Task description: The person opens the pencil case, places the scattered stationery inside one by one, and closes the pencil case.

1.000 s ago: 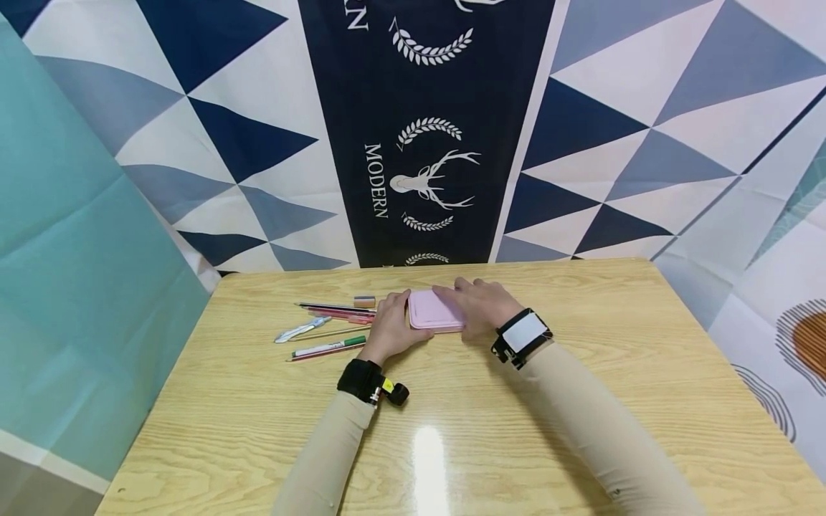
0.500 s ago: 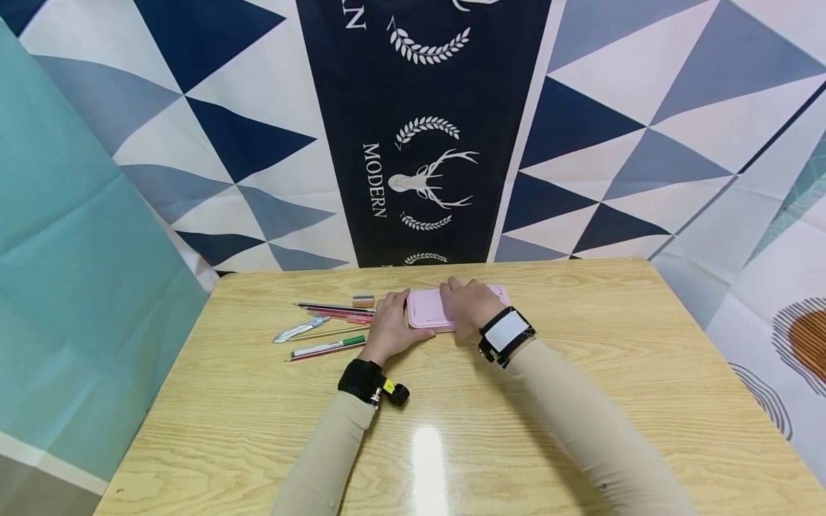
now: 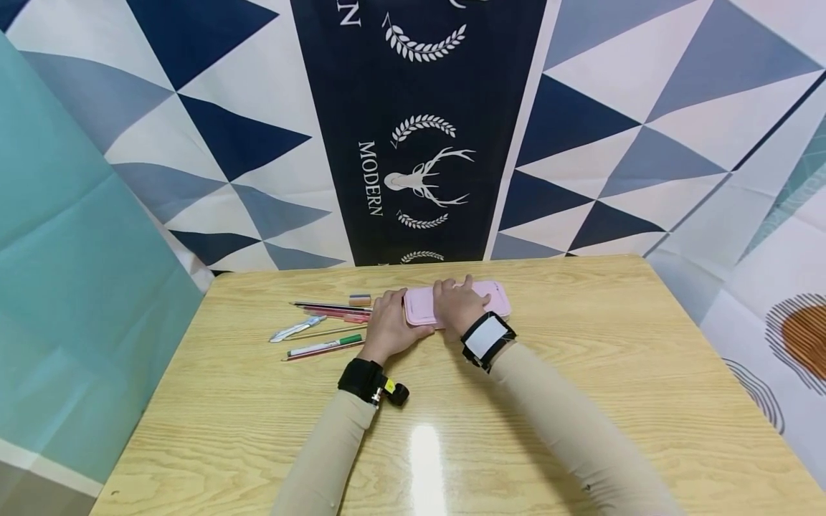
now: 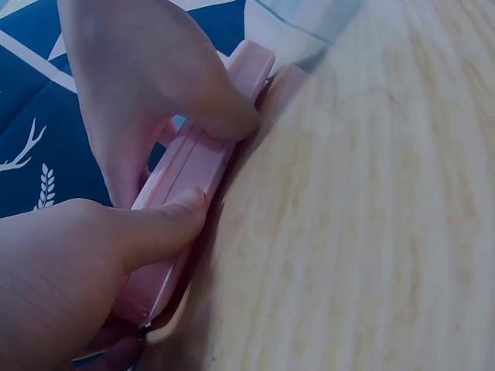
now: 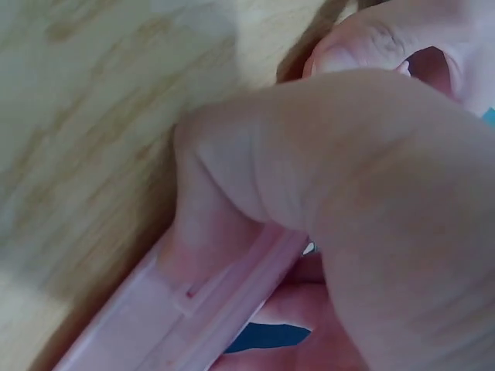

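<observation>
A long pink pencil case (image 3: 497, 295) with rounded corners lies near the back of the table. My left hand (image 3: 389, 326) grips its left end; in the left wrist view the thumb (image 4: 174, 224) presses along the side wall of the case. Over the middle of the case is my right hand (image 3: 457, 307), its thumb (image 5: 205, 224) on the side wall near a small latch-like detail and its fingers reaching across the top. The lid looks shut in the head view. Fingertips on the far side are mostly hidden.
Left of the case lie several pencils (image 3: 335, 311), a green-capped marker (image 3: 325, 345), a pale blue-white pen-like tool (image 3: 297, 328) and a small eraser-like block (image 3: 360, 299). A patterned cloth (image 3: 413, 143) hangs behind the table (image 3: 290, 430).
My right hand has slid left along the case, from its right end to the middle, uncovering the right end. The left hand has kept its hold on the left end.
</observation>
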### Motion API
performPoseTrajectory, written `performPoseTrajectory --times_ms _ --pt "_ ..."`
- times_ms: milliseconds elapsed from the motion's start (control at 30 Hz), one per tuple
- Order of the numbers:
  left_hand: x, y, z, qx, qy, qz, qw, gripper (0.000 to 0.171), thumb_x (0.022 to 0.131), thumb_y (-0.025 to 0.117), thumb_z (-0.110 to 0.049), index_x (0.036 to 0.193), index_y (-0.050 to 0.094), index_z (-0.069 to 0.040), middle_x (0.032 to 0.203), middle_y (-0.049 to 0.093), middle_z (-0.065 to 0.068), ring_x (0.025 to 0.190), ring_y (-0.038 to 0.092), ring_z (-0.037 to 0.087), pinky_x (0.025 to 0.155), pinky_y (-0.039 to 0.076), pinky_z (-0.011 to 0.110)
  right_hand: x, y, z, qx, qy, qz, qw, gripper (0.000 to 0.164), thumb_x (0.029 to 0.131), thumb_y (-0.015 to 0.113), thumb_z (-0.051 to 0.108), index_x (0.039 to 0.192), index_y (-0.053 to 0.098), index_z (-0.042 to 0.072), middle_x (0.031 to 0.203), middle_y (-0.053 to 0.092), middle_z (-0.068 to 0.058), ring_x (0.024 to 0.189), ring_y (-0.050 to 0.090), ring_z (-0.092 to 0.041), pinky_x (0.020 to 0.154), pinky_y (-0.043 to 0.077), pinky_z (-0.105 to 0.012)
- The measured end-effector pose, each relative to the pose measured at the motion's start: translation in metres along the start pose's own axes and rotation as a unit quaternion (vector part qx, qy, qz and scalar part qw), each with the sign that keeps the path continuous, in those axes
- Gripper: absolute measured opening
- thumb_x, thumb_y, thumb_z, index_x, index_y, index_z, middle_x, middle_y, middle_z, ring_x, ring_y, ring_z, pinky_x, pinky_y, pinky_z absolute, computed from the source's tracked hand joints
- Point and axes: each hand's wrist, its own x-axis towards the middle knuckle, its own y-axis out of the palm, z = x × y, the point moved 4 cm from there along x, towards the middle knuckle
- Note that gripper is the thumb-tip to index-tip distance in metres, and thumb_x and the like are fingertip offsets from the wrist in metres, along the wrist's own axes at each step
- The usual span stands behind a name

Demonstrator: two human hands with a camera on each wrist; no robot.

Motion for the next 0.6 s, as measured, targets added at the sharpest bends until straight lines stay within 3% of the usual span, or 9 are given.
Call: performPoseTrajectory --times_ms 600 --pt "0.0006 0.0069 -0.0035 0.051 -0.02 0.0 0.9985 0.105 0.069 0.081 -0.062 0.148 0.041 -0.006 0.135 0.053 0.011 0.121 0.047 0.028 0.103 0.045 0.043 -0.0027 0.0062 0.0043 -0.011 0.027 -0.05 0.998 0.097 0.079 0.078 0.032 0.155 0.025 0.001 0.155 0.037 -0.025 0.14 0.028 -0.059 0.087 0.043 -0.08"
